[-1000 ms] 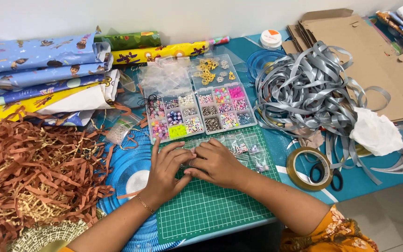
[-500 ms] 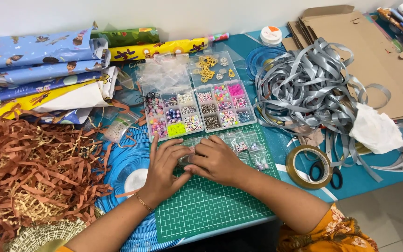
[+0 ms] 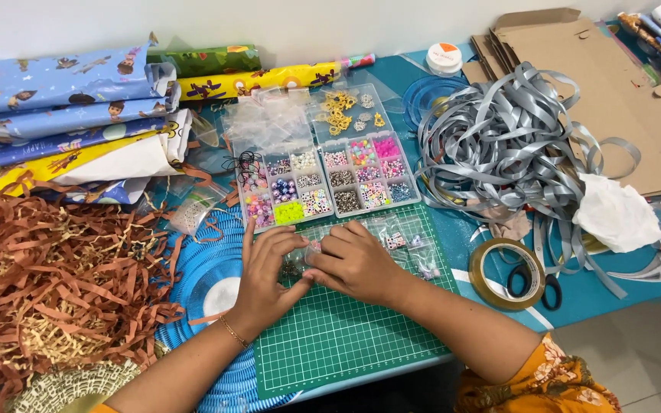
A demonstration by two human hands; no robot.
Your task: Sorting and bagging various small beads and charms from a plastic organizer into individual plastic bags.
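My left hand (image 3: 268,275) and my right hand (image 3: 352,261) meet over the green cutting mat (image 3: 346,336), fingertips together on a small clear plastic bag of beads (image 3: 300,256). Just beyond them lie two clear compartment boxes of coloured beads (image 3: 323,187). More small clear bead bags (image 3: 403,241) lie on the mat to the right of my right hand. What exactly sits between my fingers is partly hidden.
A heap of brown paper shreds (image 3: 47,283) fills the left. Rolls of patterned wrapping paper (image 3: 63,107) lie at the back left. A tangle of grey ribbon (image 3: 499,153), flat cardboard (image 3: 606,84), a tape roll (image 3: 503,274), scissors (image 3: 533,279) and a blue ribbon spool (image 3: 208,287) surround the mat.
Both hands have stayed over the mat; the fingers shifted slightly while handling the small bag. The view has barely moved.
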